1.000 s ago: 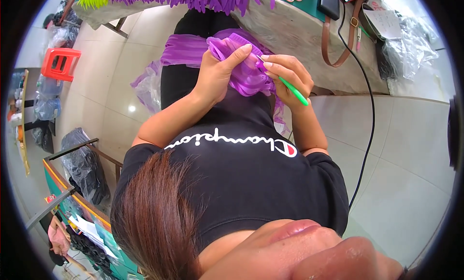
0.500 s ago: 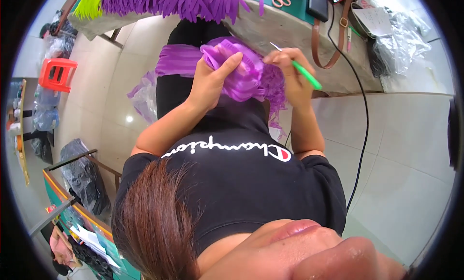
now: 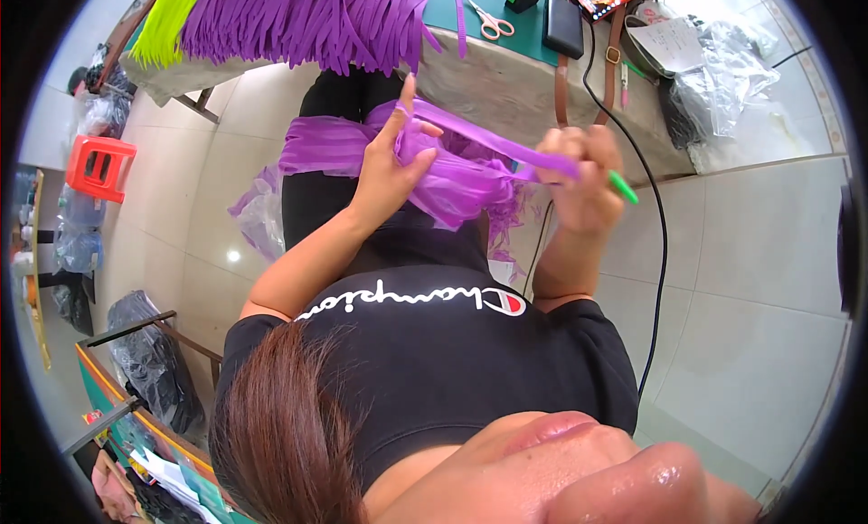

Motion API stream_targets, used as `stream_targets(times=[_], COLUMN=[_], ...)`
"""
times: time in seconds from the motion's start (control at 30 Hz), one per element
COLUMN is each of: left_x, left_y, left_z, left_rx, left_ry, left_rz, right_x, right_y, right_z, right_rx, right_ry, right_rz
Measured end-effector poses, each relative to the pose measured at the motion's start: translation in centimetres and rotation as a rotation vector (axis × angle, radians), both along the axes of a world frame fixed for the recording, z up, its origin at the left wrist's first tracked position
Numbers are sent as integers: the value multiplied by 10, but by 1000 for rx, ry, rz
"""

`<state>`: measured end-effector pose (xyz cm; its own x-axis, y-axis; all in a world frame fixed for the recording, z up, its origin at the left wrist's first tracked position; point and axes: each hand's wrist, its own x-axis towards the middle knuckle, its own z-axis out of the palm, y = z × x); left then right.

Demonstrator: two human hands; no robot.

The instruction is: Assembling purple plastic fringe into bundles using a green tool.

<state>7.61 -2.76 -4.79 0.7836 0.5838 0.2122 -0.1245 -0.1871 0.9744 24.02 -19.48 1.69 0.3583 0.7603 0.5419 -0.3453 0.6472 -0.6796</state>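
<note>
Across my lap lies a bunch of sheer purple fabric (image 3: pixel 457 185). My left hand (image 3: pixel 380 167) holds its upper end between thumb and fingers, with the index finger stretched upward. To the right, my right hand (image 3: pixel 583 180), slightly blurred, is closed round a purple strip (image 3: pixel 493 142) that runs taut from the left hand's fingers. A slim green-handled tool (image 3: pixel 623 188) sticks out of the same fist; its tip is hidden. Loose purple shreds (image 3: pixel 514 218) hang below the bunch.
A table (image 3: pixel 524 72) ahead carries purple fringe (image 3: pixel 298 22), yellow-green fringe (image 3: pixel 167 22), pink scissors (image 3: pixel 493 25) and a black power bank-like block (image 3: pixel 563 25). A black cable (image 3: pixel 665 244) hangs down at right. A red stool (image 3: pixel 101 167) stands at left.
My right hand has moved right and down, drawing a purple strip out from the bunch. The left index finger has straightened upward. The view has shifted slightly.
</note>
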Motion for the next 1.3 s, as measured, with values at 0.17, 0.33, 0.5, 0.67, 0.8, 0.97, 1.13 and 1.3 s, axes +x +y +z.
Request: stream_targets(times=[0.17, 0.33, 0.5, 0.67, 0.8, 0.97, 1.13, 1.3], left_x=[6, 2, -2, 16, 20, 9, 2, 0], left_y=[16, 24, 19, -10, -22, -19, -15, -14], left_z=[-22, -8, 9, 25, 28, 39, 35, 32], left_rx=[-294, -679, -727, -191, -111, -244, -430, -629], left_ry=[-61, -152, -279, -237, -247, -101, -126, -135], left_rz=[-70, -185, -509, -363, -357, -181, -77, -91], right_x=[26, 63, 34, -3, -13, -13, 8, -18], right_y=[-26, -17, 22, 51, 81, 112, 74, 48], right_z=[37, 53, 54, 59, 56, 44, -2, -48], right_rx=[195, 344, 127, -5, -67, -112, -208, -59], right_ry=[116, 127, -101, -483, -561, -610, -504, -228], right_rz=[-93, -141, -245, -388, -370, -359, -396, -105])
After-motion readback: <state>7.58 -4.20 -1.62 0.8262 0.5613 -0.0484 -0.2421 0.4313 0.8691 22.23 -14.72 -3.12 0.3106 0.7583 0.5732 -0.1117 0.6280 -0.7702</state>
